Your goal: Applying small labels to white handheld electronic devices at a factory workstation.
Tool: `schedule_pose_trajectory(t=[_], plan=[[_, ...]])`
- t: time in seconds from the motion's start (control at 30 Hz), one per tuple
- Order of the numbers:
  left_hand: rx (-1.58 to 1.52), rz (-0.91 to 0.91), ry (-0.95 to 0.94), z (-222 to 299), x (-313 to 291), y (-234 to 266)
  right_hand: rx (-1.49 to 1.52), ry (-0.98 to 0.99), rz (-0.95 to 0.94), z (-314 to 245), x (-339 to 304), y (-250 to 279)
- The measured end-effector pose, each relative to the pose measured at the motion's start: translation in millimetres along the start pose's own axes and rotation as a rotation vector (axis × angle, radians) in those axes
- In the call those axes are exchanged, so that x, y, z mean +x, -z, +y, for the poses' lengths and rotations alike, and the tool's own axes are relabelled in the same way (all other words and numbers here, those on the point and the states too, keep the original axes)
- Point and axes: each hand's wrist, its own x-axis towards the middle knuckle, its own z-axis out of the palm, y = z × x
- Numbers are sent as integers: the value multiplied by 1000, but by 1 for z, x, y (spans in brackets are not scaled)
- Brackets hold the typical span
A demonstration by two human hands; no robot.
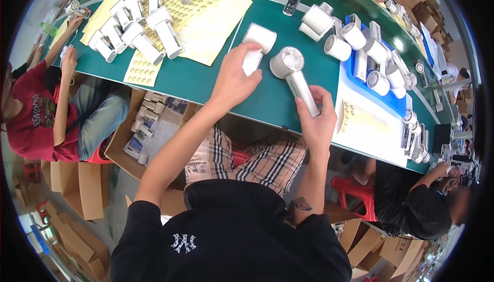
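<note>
**Two white handheld fans in hand**

Head view: the left hand (234, 78) wraps a white fan (256, 45) on the green table (267, 102); the right hand (316, 120) grips a second fan (294, 73) by its handle (round grille upward). Yellow sticker sheets (211, 19) lie beyond.

The left hand (234, 78) is resting on a handheld fan (256, 45) lying on the table (267, 97); just to its right, a second handheld fan (296, 76) is sitting in the right hand (315, 120). A cluster of fans (136, 30) is lying on sticker sheets (206, 24) to the left — farther right, more fans are crowding a tray (381, 97). Under the table's near edge, a cardboard box (121, 143) is standing.
</note>
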Motion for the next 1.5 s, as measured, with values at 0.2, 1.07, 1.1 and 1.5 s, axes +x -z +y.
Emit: schedule_pose_trajectory(t=[0.2, 1.07, 1.1, 1.5], plan=[[33, -32, 85, 1, 4, 4, 328, -349, -143, -13, 12, 6], [19, -79, -81, -19, -29, 37, -334, -65, -385, -61, 40, -18], [5, -65, -72, -19, -30, 38, -350, -56, -395, -56, 40, -17], [-88, -175, -95, -16, -30, 46, -278, -91, -253, -41, 30, -29]])
